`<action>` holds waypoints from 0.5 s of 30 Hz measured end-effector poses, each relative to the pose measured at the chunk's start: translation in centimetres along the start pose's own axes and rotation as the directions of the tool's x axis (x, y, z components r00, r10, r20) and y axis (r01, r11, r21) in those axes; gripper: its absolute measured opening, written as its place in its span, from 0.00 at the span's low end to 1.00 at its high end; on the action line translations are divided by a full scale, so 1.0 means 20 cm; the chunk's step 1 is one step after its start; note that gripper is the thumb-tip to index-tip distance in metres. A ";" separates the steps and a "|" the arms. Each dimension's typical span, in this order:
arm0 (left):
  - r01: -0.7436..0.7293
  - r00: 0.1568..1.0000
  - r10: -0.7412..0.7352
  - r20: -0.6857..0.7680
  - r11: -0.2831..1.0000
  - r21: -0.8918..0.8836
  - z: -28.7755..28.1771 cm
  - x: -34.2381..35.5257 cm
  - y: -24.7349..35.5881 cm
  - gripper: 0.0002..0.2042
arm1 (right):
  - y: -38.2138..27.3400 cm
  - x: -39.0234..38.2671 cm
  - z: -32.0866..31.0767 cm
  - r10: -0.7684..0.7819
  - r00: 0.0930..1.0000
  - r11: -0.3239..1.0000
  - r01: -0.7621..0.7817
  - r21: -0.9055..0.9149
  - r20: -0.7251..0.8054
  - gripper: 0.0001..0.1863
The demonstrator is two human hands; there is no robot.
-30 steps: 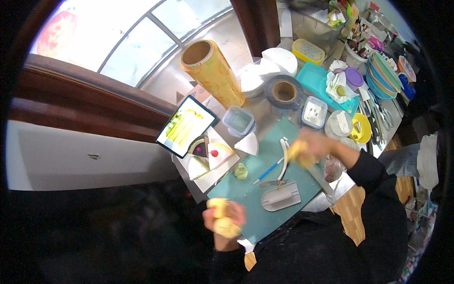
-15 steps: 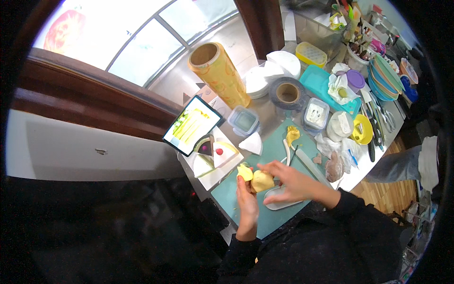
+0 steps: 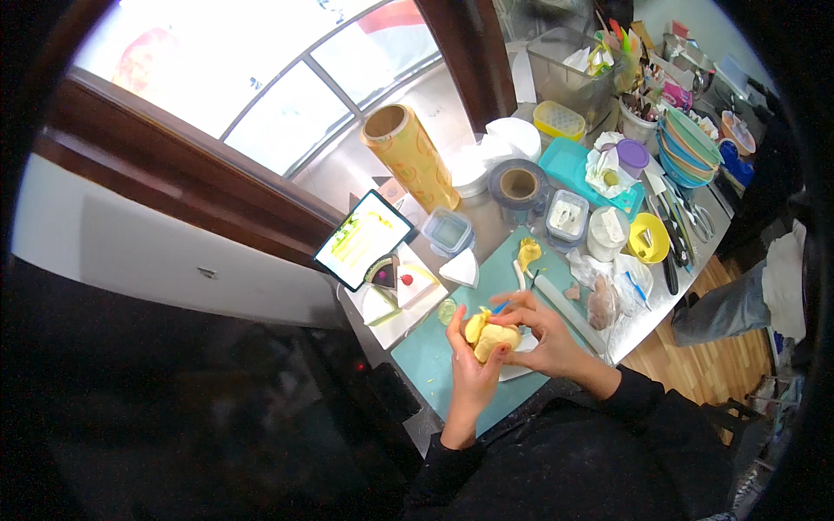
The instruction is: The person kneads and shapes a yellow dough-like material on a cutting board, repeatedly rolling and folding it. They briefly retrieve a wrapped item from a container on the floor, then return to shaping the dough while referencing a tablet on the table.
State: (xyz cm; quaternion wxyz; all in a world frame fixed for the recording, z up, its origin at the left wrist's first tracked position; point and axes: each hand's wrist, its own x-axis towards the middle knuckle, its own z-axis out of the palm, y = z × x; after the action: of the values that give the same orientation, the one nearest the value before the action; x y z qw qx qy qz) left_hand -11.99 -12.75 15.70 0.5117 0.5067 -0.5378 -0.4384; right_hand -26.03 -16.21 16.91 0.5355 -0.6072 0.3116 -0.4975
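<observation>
My left hand (image 3: 471, 373) holds a lump of pale yellow dough (image 3: 497, 340) with a brighter yellow piece (image 3: 477, 323) against it. My right hand (image 3: 552, 346) grips the same lumps from the right, fingers bent over them. They are above the teal mat (image 3: 430, 365). On it lie a yellow blob (image 3: 528, 253), a white curved strip (image 3: 519, 278) and a long translucent bar (image 3: 567, 308). A pale grey piece is mostly hidden under my hands. A small green translucent item (image 3: 446, 310) is left of them. A white board (image 3: 387, 333) bears cake-slice models beside a tablet (image 3: 360, 236).
Behind stand a large film roll (image 3: 411, 165), a dark tape roll (image 3: 505, 201), tubs (image 3: 448, 231), a yellow bowl (image 3: 655, 250), stacked bowls (image 3: 691, 156) and knives (image 3: 670, 273). Plastic-wrapped dough (image 3: 602, 306) lies at the right. A person's jeans-clad leg (image 3: 721, 308) is beyond the table's right edge.
My hands, apart a second ago, have come together over the mat and now press the yellow lumps together. The yellow piece from my right hand was set down at the mat's back.
</observation>
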 end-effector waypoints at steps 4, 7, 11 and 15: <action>-0.031 0.998 0.029 -0.051 0.999 -0.022 0.07 -0.07 0.04 0.33 | -0.06 -0.05 0.07 0.048 0.984 0.892 0.036 0.451 -0.174 0.15; -0.015 0.990 0.016 -0.137 1.000 0.007 0.13 -0.10 0.03 0.30 | -0.07 -0.08 0.07 -0.131 0.963 0.983 0.157 0.098 -0.235 0.19; -0.128 0.979 0.173 -0.107 0.933 0.336 0.19 -0.17 0.00 0.27 | -0.02 -0.14 0.05 -0.177 0.952 0.973 0.130 -0.193 -0.250 0.24; -0.190 0.974 0.227 -0.008 0.835 0.516 0.19 -0.23 -0.05 0.19 | 0.06 -0.22 0.04 0.023 0.953 1.000 -0.020 0.013 -0.303 0.23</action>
State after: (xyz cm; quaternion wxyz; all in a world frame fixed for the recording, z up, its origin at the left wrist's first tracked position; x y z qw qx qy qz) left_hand -15.80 -8.44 13.95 0.4214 0.5775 -0.6689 -0.2034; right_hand -26.43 -12.29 14.68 0.4895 -0.5176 0.3941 -0.5806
